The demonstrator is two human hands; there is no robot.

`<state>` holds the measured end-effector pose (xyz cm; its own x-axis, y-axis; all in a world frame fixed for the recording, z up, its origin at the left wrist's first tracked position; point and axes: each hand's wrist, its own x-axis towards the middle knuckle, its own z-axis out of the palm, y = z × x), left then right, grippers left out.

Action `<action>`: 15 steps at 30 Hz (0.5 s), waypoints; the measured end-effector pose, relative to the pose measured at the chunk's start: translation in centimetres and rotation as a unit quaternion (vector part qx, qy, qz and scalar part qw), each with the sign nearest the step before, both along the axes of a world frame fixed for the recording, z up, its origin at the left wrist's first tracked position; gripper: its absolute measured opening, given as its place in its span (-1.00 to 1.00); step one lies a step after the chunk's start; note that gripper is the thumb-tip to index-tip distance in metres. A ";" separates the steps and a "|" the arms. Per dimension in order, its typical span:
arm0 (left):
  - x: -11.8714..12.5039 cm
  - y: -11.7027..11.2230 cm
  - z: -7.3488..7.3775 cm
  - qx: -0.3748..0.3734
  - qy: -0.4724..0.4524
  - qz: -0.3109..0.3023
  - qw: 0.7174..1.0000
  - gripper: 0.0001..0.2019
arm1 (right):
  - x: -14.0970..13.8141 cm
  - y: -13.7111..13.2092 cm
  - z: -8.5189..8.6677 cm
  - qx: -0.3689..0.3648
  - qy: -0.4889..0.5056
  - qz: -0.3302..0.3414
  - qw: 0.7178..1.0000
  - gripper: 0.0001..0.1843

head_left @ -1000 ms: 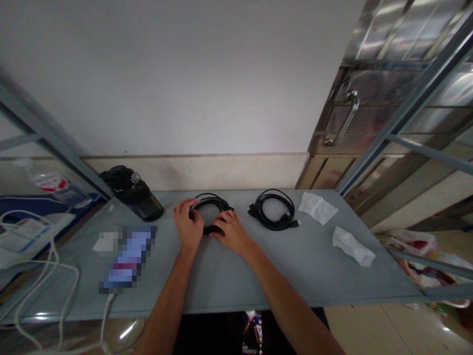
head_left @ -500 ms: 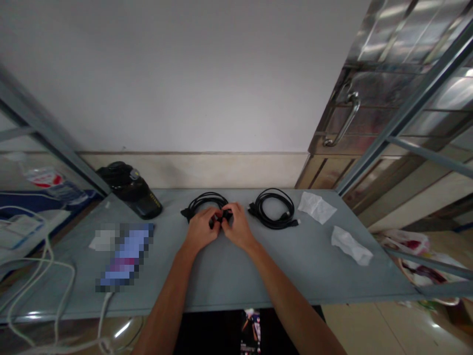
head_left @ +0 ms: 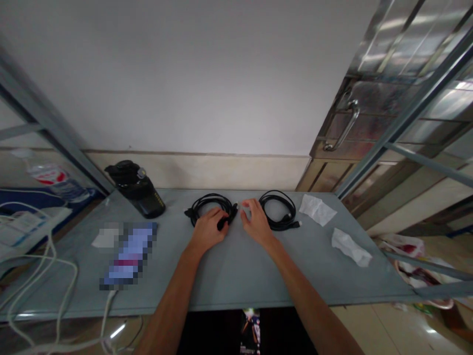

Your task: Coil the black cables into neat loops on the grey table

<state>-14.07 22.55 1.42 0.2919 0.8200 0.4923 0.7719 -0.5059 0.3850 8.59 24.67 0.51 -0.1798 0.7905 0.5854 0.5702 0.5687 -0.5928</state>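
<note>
A coiled black cable [head_left: 205, 198] lies on the grey tabletop, with its plug ends at the sides of the loop. My left hand [head_left: 210, 229] has its fingers closed on the near right part of that coil. Just to the right, my right hand [head_left: 256, 223] has thumb and fingers apart with nothing between them. It is beside a second coiled black cable [head_left: 284, 227] and hides part of that coil's left side. The second coil's connectors rest at its lower right.
A black bottle [head_left: 142, 195] stands at the back left. Nearer are a blurred phone-like device [head_left: 129, 256] with a white cord [head_left: 108, 310] and a white scrap [head_left: 106, 236]. Two crumpled white papers [head_left: 318, 209] lie right. Metal posts [head_left: 410, 123] border the table; a wall is behind.
My right hand has let go of the left coil's cable and moved right, its fingers opening. My left hand stays on the left coil. The camera view has shifted slightly.
</note>
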 end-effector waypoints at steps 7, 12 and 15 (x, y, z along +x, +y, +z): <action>0.5 0.4 -0.5 0.019 -0.029 -0.006 0.999 -0.86 | 8.2 -1.0 -0.5 0.000 -0.210 -0.107 0.972 -0.50; 0.7 0.4 -0.5 0.026 -0.058 -0.005 0.998 -0.84 | 9.4 -1.9 -2.6 -0.016 -0.194 -0.114 0.974 -0.60; 0.7 0.3 -0.4 0.025 -0.063 0.001 0.998 -0.83 | 9.3 -1.9 -2.7 -0.013 -0.172 -0.107 0.979 -0.68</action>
<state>-13.33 22.86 1.07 0.2233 0.7939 0.5656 0.7197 -0.5256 0.4537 17.91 22.79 -2.15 -0.1924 0.8455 0.4981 0.8430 0.4022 -0.3572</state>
